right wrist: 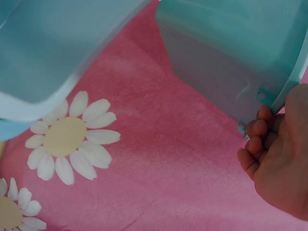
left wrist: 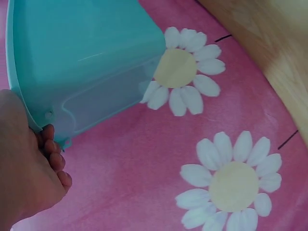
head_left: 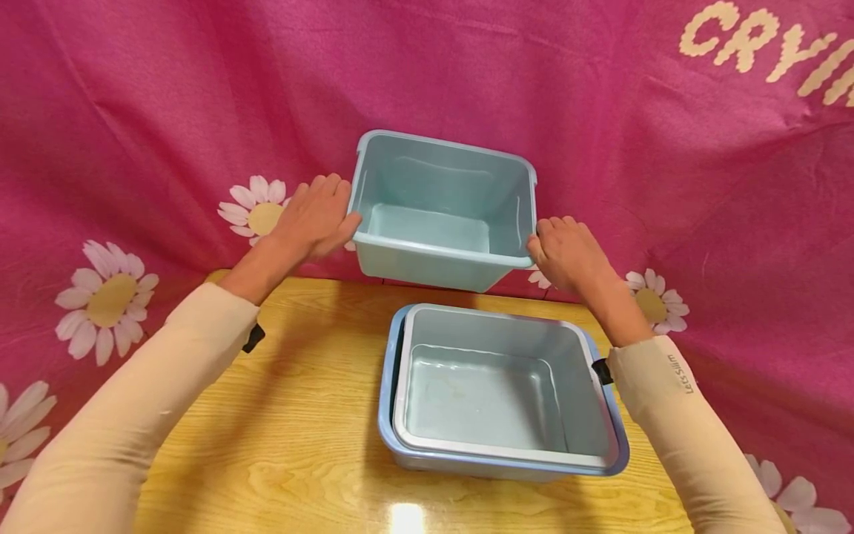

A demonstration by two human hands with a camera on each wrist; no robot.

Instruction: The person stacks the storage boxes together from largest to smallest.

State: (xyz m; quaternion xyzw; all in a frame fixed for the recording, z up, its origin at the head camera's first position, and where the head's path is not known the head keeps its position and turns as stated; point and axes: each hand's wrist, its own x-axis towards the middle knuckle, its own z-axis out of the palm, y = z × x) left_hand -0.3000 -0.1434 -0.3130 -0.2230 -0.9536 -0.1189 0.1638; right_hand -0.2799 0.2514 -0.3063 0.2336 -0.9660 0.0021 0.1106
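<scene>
A light teal plastic storage bin [head_left: 427, 230] hangs in the air past the table's far edge, its open top tilted toward me. My left hand [head_left: 313, 215] grips its left rim, fingers curled under the edge, as the left wrist view shows on the bin's side [left wrist: 91, 57]. On the opposite rim my right hand [head_left: 570, 252] holds on the same way; the right wrist view shows its fingertips [right wrist: 257, 127] beneath the lip. Closer to me, a grey bin [head_left: 483, 397] sits nested inside a blue-rimmed bin [head_left: 387, 400] on the table.
The wooden table [head_left: 287, 423] spreads below, mostly left of the nested bins. A pink cloth [head_left: 200, 89] with white daisies and lettering hangs behind and at both sides, close to the raised bin. Dark bands [head_left: 254, 338] show at the sleeve cuffs.
</scene>
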